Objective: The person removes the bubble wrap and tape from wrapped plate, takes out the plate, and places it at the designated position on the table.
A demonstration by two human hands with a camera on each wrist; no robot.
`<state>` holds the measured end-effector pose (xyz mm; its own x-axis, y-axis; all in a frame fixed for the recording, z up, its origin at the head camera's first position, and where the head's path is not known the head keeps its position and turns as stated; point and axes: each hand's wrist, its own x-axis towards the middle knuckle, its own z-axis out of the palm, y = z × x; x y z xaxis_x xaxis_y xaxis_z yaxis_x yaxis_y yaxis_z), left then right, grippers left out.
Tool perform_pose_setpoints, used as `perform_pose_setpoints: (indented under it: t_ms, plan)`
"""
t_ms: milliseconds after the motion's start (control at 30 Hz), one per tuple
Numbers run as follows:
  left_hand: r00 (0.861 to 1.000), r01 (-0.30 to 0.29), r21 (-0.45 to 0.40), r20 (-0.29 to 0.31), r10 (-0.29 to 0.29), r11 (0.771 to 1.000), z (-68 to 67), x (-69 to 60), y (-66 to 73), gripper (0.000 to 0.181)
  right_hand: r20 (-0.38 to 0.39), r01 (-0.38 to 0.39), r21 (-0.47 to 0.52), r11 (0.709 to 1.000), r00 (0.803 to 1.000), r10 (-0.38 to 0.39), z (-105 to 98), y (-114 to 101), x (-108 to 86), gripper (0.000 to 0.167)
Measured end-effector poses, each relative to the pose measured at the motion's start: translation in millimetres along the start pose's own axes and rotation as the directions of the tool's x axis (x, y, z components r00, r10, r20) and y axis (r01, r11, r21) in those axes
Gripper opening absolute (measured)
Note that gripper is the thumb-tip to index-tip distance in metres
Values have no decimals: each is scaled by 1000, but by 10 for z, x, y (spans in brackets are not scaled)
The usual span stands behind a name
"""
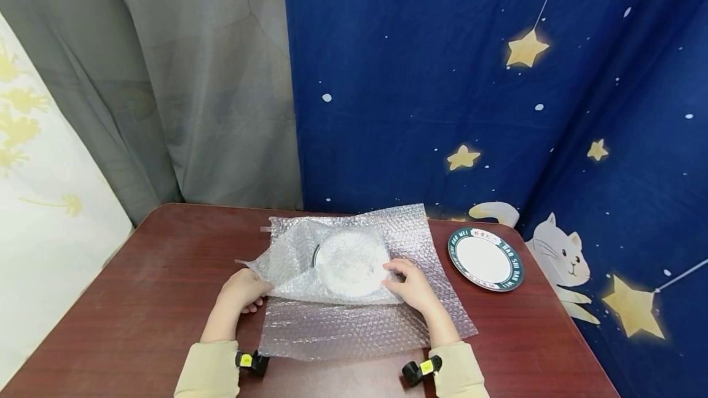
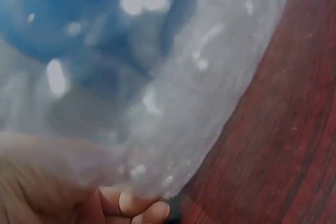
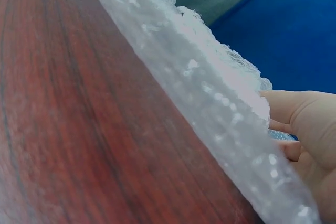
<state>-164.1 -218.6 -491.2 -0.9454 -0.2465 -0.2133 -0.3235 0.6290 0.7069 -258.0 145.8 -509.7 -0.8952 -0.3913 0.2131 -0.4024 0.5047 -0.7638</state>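
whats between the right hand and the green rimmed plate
The head view shows bubble wrap beside the right hand, then a narrow strip of tabletop before the plate.

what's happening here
A person handles clear plastic bubble wrap, one layer lying over what looks like a round white plate. The left grip pinches that layer's left side; the right grip touches it at the plate's right edge. A round, green-rimmed white plate lies unwrapped to the right.

Head cam looks forward and down at my bench; wrist cams sit super close, both catching the bubble wrap.
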Motion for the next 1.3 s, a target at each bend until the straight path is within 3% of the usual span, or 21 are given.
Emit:
perform_pose_setpoints:
  t_ms: [100, 367, 567, 767, 867, 1067, 1167, 1300]
  plan:
    - [1000, 14, 36, 2, -14, 999, -8, -26, 11, 26, 32, -43, -10, 999, 999, 44, -17, -23, 0, 32]
    - [996, 73, 15, 40, -74, 997, -51, -70, 50, 28, 62, -60, -26, 998, 996, 61, -33, -66, -8, 37]
    - [998, -44, 72, 49, 40, 996, -79, -95, 125, 23, 84, -66, -41, 997, 994, 70, -48, -97, -9, 39]
    - [993, -119, 187, 29, 115, 975, -120, -175, 241, 28, 98, -65, -62, 996, 993, 71, -59, -107, -14, 40]
    - [982, -184, 215, 2, 188, 959, -133, -185, 297, 30, 107, -59, -72, 996, 992, 66, -69, -117, -14, 42]
    - [940, -328, 234, -14, 341, 915, -85, -133, 334, 21, 135, -55, -105, 993, 988, 69, -70, -121, -15, 50]
    - [935, -349, 198, 9, 354, 916, -49, -113, 340, 17, 149, -41, -122, 992, 987, 60, -65, -126, -17, 54]
    - [931, -363, 170, 37, 362, 916, -14, -102, 349, 26, 165, -4, -144, 990, 986, 28, -65, -145, -20, 60]
